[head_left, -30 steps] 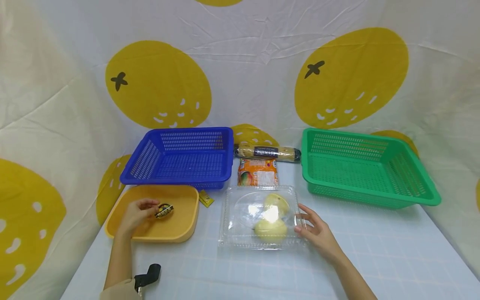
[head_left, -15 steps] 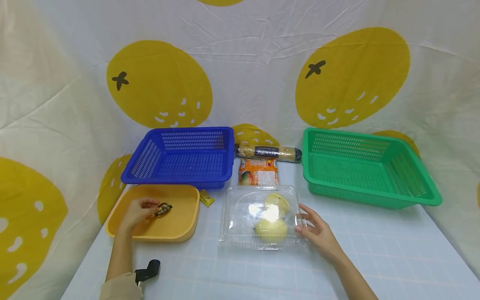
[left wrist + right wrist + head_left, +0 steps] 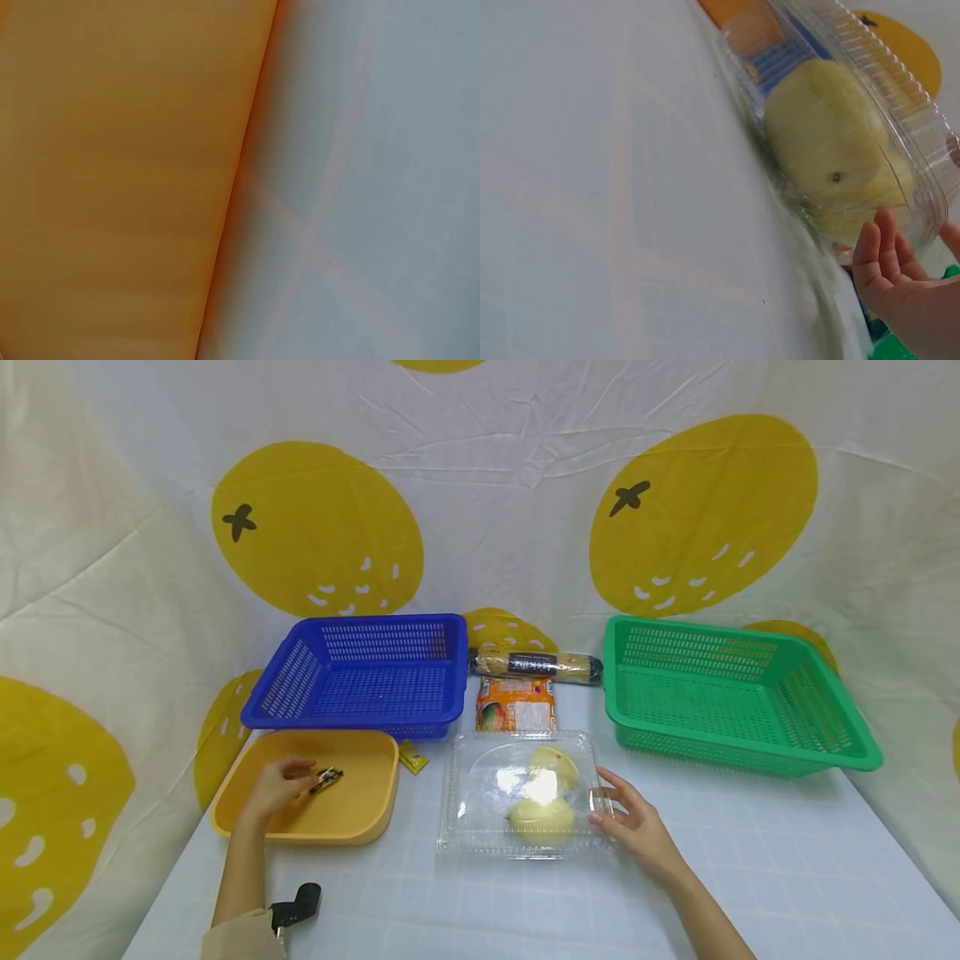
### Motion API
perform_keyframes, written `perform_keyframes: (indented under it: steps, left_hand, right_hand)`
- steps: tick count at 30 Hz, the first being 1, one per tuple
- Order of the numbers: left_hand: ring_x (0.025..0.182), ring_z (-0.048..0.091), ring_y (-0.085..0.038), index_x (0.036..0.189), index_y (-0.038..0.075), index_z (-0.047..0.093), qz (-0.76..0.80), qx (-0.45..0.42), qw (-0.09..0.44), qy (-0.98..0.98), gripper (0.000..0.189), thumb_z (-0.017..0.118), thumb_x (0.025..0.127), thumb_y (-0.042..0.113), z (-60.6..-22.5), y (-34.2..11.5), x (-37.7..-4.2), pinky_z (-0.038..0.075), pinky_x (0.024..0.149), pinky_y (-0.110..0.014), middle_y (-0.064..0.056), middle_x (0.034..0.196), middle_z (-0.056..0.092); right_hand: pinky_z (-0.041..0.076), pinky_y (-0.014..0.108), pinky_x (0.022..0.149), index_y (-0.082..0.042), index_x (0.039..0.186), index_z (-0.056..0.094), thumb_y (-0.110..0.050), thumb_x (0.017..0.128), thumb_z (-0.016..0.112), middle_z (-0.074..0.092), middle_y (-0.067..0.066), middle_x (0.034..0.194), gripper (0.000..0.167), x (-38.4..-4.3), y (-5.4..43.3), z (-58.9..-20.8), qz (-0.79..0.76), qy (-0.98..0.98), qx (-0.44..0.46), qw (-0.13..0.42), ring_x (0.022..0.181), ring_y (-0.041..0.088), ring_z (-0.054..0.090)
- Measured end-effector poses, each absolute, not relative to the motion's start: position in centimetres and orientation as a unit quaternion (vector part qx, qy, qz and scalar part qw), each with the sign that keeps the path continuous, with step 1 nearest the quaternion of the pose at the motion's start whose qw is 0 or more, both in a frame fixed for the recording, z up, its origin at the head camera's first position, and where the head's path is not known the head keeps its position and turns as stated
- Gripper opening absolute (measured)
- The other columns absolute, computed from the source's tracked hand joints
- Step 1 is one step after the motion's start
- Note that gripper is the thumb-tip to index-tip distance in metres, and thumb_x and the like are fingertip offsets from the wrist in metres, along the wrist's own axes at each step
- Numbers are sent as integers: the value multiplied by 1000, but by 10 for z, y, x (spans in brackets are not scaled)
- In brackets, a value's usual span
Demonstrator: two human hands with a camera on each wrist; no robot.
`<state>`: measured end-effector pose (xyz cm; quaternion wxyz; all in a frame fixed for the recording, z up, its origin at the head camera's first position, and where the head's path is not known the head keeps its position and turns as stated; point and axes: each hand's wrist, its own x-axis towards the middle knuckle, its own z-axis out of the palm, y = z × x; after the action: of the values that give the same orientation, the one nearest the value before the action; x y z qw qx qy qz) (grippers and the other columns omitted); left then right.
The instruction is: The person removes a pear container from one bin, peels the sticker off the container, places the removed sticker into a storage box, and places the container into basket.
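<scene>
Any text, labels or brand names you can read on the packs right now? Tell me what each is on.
None can be read.
Long roll: dark label with pale print, too blurred.
Orange packet: fruit picture and print, too small.
Small yellow sachet: marks too small.
Small wrapped piece at the left hand: dark and yellow pattern, unreadable.

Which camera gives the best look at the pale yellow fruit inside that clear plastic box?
The right wrist view: the yellow fruit fills the frame close up through the clear box. The head view shows two fruits, small and blurred by glare on the lid. The left wrist view shows none of it, only the orange tray and table.
</scene>
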<state>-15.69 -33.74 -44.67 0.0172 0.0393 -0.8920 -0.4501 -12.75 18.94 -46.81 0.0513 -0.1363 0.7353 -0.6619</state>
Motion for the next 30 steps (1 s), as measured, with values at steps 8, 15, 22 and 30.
perform_keyframes:
  steps: [8, 15, 22, 30]
  left_hand:
    - [74, 55, 9, 106, -11, 62, -532, 85, 191, -820, 20, 61, 88, -1, -446, -329, -157, 48, 64, -10, 16, 81, 63]
    - [73, 67, -3, 98, 1, 66, -651, 44, 225, -723, 13, 61, 88, -4, -429, -305, -149, 54, 66, -18, 7, 83, 70]
    - [83, 68, -10, 115, -22, 49, -673, -40, 172, -718, 34, 58, 92, 2, -418, -266, -147, 54, 75, -24, 0, 95, 71]
    - [101, 64, -13, 124, -19, 46, -682, -120, 87, -717, 39, 57, 91, -3, -423, -222, -142, 51, 84, -26, -17, 114, 62]
  right_hand:
    - [55, 26, 74, 0, 145, 28, -1, 90, 60, 45, 33, 125, 64, -128, 190, -469, -661, 736, -140, 49, 96, 8, 63]
    - [55, 27, 75, -1, 145, 28, -1, 90, 59, 44, 33, 126, 64, -129, 191, -470, -660, 735, -144, 50, 96, 9, 63]
    - [55, 26, 75, -1, 145, 28, -2, 90, 60, 45, 32, 125, 64, -129, 191, -469, -660, 736, -143, 47, 95, 9, 63]
    - [55, 28, 76, -1, 145, 27, -1, 91, 58, 43, 33, 126, 63, -128, 191, -470, -663, 732, -145, 54, 96, 9, 63]
